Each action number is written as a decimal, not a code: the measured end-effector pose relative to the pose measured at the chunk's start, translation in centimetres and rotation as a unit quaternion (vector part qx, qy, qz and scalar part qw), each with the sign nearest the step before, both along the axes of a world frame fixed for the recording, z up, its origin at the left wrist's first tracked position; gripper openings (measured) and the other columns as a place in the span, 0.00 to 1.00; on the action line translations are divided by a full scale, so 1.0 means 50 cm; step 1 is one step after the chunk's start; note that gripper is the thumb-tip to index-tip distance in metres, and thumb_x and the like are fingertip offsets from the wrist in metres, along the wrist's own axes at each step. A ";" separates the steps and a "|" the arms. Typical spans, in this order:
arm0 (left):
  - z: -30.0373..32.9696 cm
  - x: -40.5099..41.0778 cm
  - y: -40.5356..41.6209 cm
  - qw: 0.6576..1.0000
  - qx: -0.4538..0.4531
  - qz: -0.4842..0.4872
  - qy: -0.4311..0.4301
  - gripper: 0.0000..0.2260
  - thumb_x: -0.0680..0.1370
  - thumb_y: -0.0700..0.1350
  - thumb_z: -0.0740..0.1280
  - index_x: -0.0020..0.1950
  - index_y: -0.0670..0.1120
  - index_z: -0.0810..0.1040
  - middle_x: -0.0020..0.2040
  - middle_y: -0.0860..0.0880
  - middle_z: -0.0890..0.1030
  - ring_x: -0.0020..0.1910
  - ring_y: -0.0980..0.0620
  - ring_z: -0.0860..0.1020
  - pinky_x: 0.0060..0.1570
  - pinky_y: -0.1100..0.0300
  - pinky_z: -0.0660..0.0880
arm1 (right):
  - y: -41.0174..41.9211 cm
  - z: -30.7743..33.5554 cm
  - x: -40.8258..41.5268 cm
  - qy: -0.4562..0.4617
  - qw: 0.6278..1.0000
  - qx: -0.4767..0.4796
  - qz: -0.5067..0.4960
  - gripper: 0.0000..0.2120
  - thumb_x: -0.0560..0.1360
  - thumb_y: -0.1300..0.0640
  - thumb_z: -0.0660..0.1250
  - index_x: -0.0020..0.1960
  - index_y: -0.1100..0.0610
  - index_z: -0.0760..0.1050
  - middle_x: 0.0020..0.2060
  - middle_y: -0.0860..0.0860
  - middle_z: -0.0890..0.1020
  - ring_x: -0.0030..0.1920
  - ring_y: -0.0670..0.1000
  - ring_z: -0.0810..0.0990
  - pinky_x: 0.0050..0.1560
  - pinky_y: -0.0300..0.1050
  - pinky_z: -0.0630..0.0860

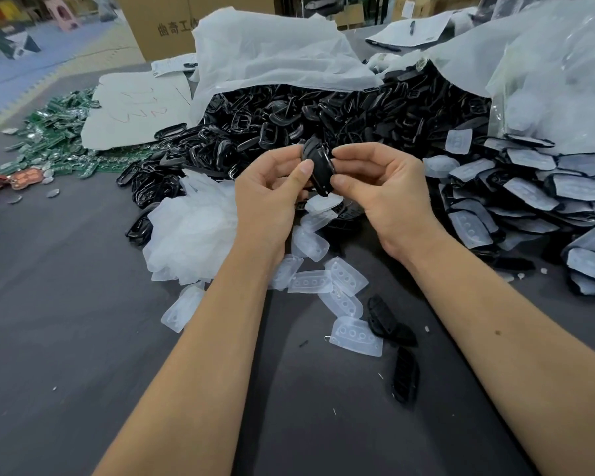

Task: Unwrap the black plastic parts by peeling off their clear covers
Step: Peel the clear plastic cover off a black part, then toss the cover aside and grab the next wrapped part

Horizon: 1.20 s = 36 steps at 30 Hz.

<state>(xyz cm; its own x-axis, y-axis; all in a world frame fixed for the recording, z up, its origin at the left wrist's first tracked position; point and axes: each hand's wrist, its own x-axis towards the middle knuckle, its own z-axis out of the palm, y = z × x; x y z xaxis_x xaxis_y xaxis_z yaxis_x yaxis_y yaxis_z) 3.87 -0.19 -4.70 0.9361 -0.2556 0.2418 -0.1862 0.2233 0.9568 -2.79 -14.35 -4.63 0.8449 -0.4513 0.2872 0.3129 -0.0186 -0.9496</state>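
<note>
Two bare forearms reach over the dark grey tabletop (66, 338). Left hand (272, 197) and right hand (382, 197) both pinch one glossy black curved plastic part (318, 166) between thumb and fingertips, above loose translucent clear covers (344, 280) and before the black parts heap (289, 115).

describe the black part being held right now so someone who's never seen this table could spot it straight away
Start at the big pile of black frames spilling from the white bag at mid table. Just in front of it, both hands meet above the grey table: the left hand and right hand pinch one curved black part. It alone is lifted off the table.
</note>
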 end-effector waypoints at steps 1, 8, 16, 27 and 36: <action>0.005 -0.002 0.001 1.000 0.013 0.011 -0.020 0.10 0.80 0.35 0.72 0.60 0.44 0.83 0.48 0.44 0.86 0.41 0.53 0.83 0.42 0.60 0.80 | -0.003 0.008 -0.004 -0.002 0.998 -0.052 -0.019 0.15 0.72 0.73 0.75 0.55 0.60 0.83 0.47 0.54 0.88 0.52 0.52 0.88 0.57 0.49 0.84; 0.063 -0.038 -0.063 0.984 0.106 0.056 -0.129 0.09 0.83 0.46 0.67 0.62 0.50 0.82 0.49 0.52 0.83 0.44 0.55 0.80 0.45 0.56 0.81 | -0.094 0.081 -0.067 -0.007 0.903 -0.388 -0.184 0.16 0.72 0.71 0.72 0.55 0.56 0.85 0.45 0.46 0.86 0.47 0.41 0.85 0.52 0.36 0.82; 0.095 -0.134 -0.309 0.895 0.291 -0.110 -0.319 0.22 0.81 0.34 0.64 0.76 0.43 0.74 0.72 0.47 0.77 0.71 0.49 0.74 0.71 0.58 0.69 | -0.231 0.116 -0.182 0.093 0.807 -0.493 -0.311 0.21 0.74 0.70 0.62 0.59 0.56 0.86 0.51 0.53 0.88 0.53 0.54 0.87 0.58 0.51 0.82; 0.061 -0.121 -0.252 0.886 0.329 -0.074 -0.318 0.16 0.82 0.39 0.68 0.69 0.45 0.80 0.64 0.47 0.82 0.64 0.47 0.78 0.65 0.55 0.73 | -0.241 0.136 -0.177 0.167 0.799 -0.501 -0.289 0.10 0.78 0.60 0.68 0.53 0.53 0.87 0.45 0.53 0.88 0.48 0.55 0.85 0.55 0.45 0.80; 0.042 -0.052 -0.061 0.885 0.396 -0.046 -0.242 0.06 0.76 0.39 0.72 0.47 0.49 0.87 0.43 0.58 0.84 0.45 0.60 0.81 0.49 0.63 0.76 | -0.058 0.167 -0.119 0.367 0.745 -0.509 0.226 0.07 0.72 0.48 0.80 0.47 0.48 0.85 0.35 0.45 0.87 0.38 0.45 0.87 0.44 0.46 0.84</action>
